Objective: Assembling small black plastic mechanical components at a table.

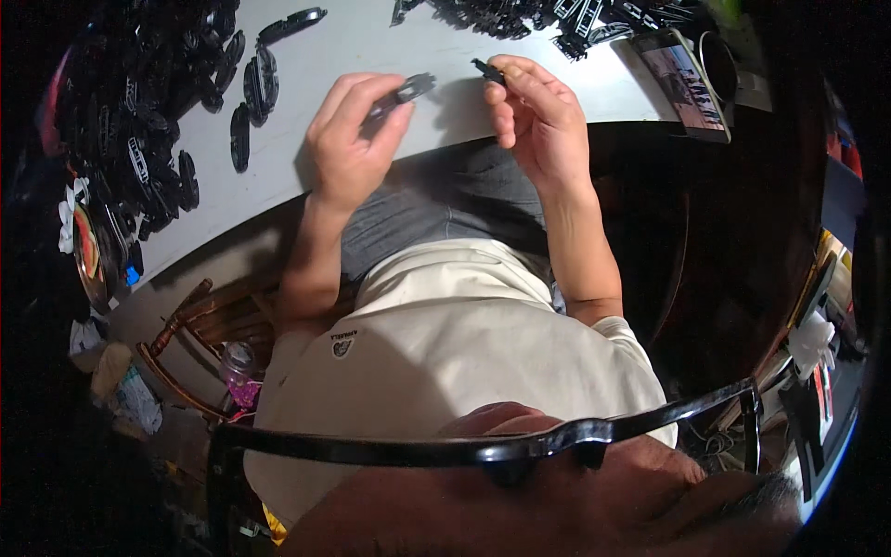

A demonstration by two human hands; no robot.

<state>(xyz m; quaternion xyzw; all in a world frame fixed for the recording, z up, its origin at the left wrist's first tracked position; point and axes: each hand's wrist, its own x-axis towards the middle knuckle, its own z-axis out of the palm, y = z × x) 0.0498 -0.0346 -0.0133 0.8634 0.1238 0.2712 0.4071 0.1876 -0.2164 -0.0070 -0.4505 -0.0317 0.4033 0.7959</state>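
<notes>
OK, L hand [353, 139] pinches a dark plastic piece [415, 87] btwn thumb and fingers; R hand [543, 111] grips a small black part [488, 71], thumb on index. Both pcs are up above the tabletop [371, 46] nr its front edge, apart. I'd hold the L one lightly by its rim, R tip steady, wrists further in, so any drop misses the lap [445, 200].

I have one feed: the left head fisheye, facing steeply down over the shirt [483, 325], left hand [351, 144], right hand [552, 111] and surface [371, 48], close range, the surface's near edge bowed.
</notes>
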